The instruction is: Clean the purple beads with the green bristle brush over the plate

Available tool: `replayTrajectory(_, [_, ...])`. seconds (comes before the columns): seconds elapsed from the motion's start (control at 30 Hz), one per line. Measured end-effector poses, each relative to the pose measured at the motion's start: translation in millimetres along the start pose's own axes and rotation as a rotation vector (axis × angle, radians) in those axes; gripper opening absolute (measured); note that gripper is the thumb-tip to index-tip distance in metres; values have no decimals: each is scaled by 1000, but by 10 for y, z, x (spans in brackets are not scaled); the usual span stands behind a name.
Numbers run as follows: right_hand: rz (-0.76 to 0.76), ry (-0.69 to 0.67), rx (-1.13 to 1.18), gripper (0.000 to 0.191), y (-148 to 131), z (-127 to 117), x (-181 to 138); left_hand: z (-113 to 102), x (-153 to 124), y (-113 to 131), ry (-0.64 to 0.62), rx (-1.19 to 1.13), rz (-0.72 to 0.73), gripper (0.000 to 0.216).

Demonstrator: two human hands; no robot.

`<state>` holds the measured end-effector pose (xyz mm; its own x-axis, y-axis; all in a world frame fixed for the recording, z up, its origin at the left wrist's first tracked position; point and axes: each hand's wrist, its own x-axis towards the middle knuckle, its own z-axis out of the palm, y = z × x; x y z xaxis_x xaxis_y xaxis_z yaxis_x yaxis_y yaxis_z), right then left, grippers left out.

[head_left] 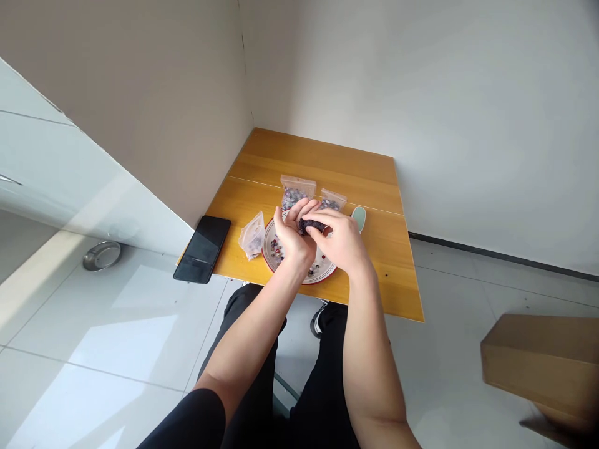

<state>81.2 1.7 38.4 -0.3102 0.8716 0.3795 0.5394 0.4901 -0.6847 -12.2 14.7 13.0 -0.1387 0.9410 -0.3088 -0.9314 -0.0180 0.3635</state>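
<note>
You're pinching a dark bead clump (311,226) between your right hand (337,240) and cupped left hand (292,238), with loose beads (276,251) spread on the plate (319,277) and two full zip bags (297,193) lying behind it.

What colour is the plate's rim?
Dark red, on a round white ceramic plate, clearest in the head view.

We sit at the near edge of a table (322,163), set in a corner with walls beyond and to its left. On it, a plate (299,271) lies near the middle, with loose beads (276,251) in it. Our left hand (292,236) and right hand (334,240) hold a clump of beads (311,226) between them above the plate. Two bags (296,190) stand just beyond, a third bag (253,236) lies left, and a phone (202,249) lies further left at the table's edge. A dish (102,255) sits on the floor (121,318) left, and a carton (538,355) is at the right.
</note>
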Motion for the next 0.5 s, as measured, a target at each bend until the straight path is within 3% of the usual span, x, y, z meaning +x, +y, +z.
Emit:
replayTrajectory(0.13, [-9,-74,74,31,-7,-30,-25,10,9,20,13,16,14,62])
replayTrajectory(0.33, [-24,54,-12,33,-10,35,14,12,-37,-34,-39,48,-8,59])
replayTrajectory(0.5, [-14,-37,2,32,-19,-67,-22,-13,41,6,-29,18,3,61])
